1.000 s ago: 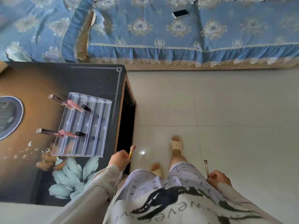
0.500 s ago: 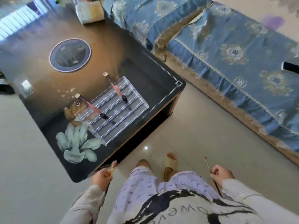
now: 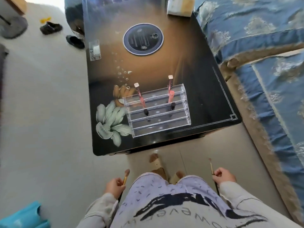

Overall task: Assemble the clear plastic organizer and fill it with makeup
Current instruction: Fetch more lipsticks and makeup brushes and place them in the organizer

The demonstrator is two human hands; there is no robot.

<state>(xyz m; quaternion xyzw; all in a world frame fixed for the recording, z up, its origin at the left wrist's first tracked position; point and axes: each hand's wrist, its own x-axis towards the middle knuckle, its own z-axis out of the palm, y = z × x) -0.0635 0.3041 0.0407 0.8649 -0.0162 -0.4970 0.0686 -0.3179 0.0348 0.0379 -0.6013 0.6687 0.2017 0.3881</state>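
At the bottom of the frame, both hands bring brushes up to the table.

Lowest in view, the left hand point(image 3: 114, 185) pinches a fluffy-headed brush point(image 3: 126, 175) and the right hand point(image 3: 224, 176) pinches a thin brush point(image 3: 211, 167), both heads up and short of the table point(image 3: 205, 89). Within the last second the person has come round from the table's side to face its near edge. The clear organizer point(image 3: 158, 116), then off to the left, now sits dead centre, assembled, close to that edge. Two lip tubes point(image 3: 139, 94) stand in its back rows and the front rows look unfilled, so the brushes likely go in next. Bare floor lies between feet and table. The sofa point(image 3: 263, 38) crowds the right side, while the left is wider, with shoes point(image 3: 51, 27) at upper left.
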